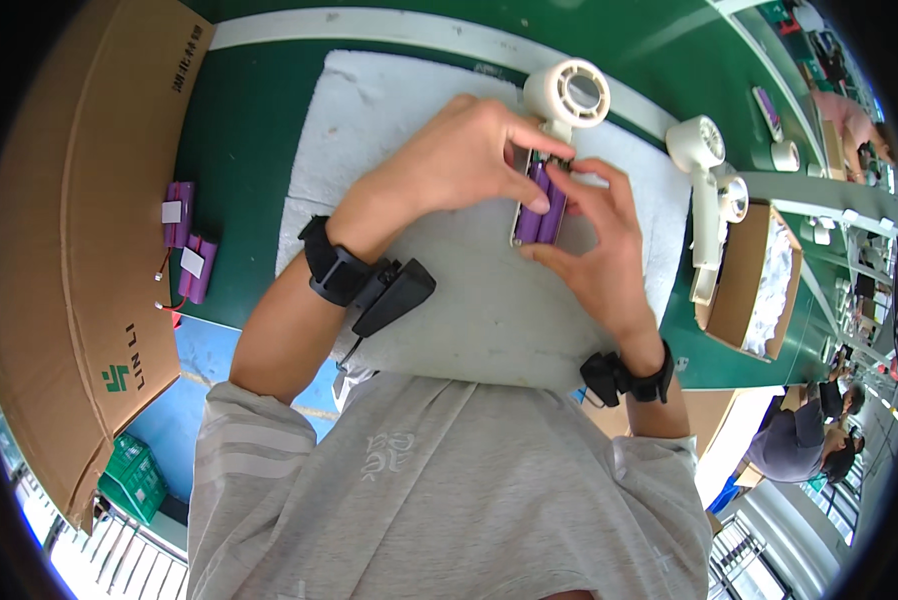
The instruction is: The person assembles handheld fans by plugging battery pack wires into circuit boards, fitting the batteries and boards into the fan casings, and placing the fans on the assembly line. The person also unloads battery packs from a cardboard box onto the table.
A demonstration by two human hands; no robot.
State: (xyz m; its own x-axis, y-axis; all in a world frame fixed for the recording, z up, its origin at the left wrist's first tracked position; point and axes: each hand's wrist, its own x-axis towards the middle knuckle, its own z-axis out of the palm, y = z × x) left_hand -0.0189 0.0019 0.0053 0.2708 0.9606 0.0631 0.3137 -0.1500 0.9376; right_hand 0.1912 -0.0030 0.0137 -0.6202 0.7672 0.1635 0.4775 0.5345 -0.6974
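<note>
A cream handheld fan [566, 95] lies on the pale cloth mat [449, 320], its round head pointing away from me. Its handle is uncovered, and a purple battery pack [539, 218] of two cells side by side sits inside. My left hand [479, 155] closes on the upper handle, thumb on a purple cell and fingers near the neck. From the other side my right hand [599, 225] grips the handle, a finger near the top of the cells and the thumb at the lower end. The fingers hide the handle's upper part.
Two purple battery packs [197, 268] with wires lie at left beside a large cardboard box [59, 250]. At right are another cream fan [704, 190] and an open carton [734, 280] with white material. A white rail [389, 24] crosses the green table; people work farther right.
</note>
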